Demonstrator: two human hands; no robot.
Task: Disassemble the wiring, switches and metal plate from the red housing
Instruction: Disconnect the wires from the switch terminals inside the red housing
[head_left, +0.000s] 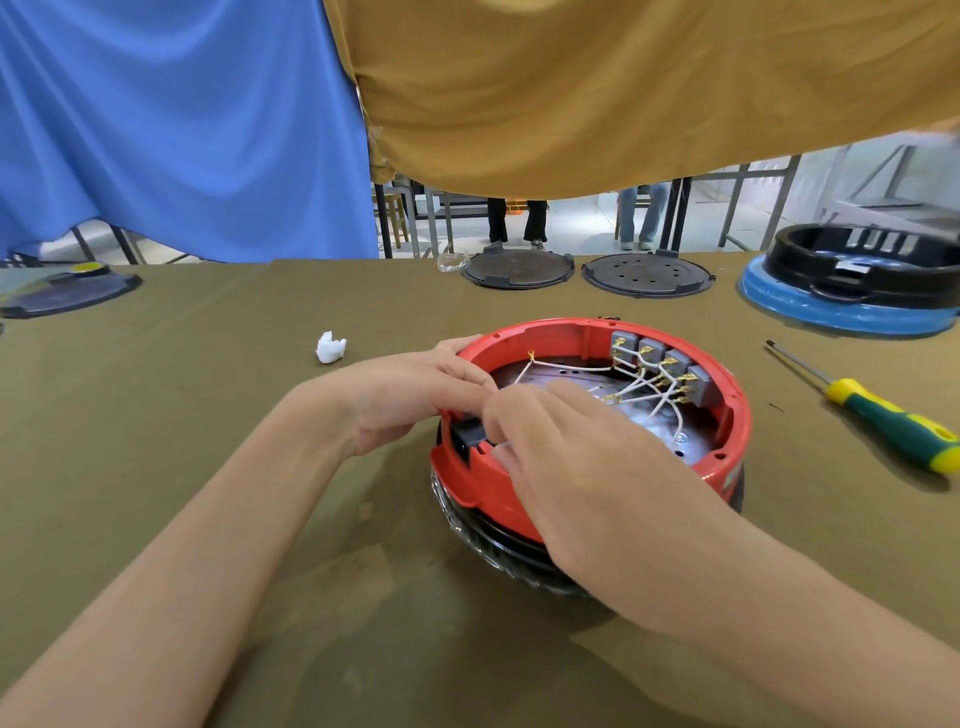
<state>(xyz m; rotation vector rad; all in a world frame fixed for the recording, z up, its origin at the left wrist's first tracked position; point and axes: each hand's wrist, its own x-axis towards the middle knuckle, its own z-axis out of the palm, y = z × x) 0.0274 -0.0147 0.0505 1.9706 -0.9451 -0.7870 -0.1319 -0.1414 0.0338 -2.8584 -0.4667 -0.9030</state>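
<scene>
The round red housing (730, 441) lies open side up on the olive cloth in the middle of the head view. Inside it, white wires (644, 387) run to several grey switches (660, 356) along the far right wall, over a dark metal plate (696, 441). My left hand (410, 395) grips the housing's near-left rim, fingers curled over the edge. My right hand (566, 452) is over the left part of the housing, its fingertips pinching a white wire beside a black socket (465, 436). The pinch itself is partly hidden.
A green-and-yellow screwdriver (883, 421) lies to the right. A white crumpled wad (330, 348) sits to the left. Two dark round plates (519, 267) (647, 275) and a black-and-blue housing (852, 296) stand along the far edge; another dark lid (62, 293) is at far left.
</scene>
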